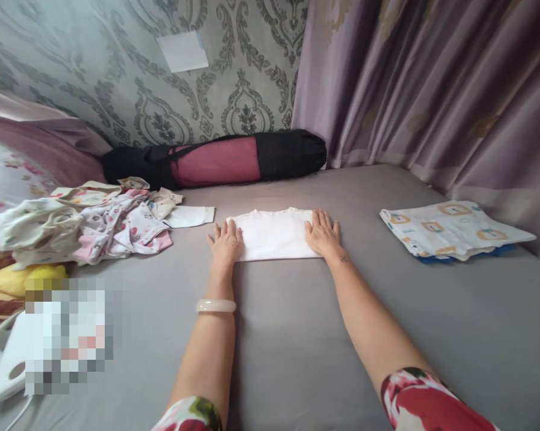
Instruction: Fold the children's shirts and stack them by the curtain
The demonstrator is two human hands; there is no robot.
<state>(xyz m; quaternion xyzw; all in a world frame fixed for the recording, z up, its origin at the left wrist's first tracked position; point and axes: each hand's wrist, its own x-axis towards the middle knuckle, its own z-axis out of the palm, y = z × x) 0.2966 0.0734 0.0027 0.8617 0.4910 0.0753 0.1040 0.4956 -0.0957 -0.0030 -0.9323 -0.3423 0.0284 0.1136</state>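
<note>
A white folded garment (274,236) lies flat on the grey sheet (288,335), a wide rectangle with its straight edge toward me. On its left end rests my left hand (227,240), palm down with the fingers spread. My right hand (322,233) lies flat on the opposite end, fingers stretched out and pointing away. Both hands press on the cloth without gripping it. What is folded inside the garment is hidden.
Crumpled baby clothes (121,224) are heaped at the left. Folded printed cloths (454,227) lie at the right. A long black and pink bag (216,160) stretches along the wall. Purple curtains (387,90) hang behind. A partly blurred white object (32,347) sits at lower left.
</note>
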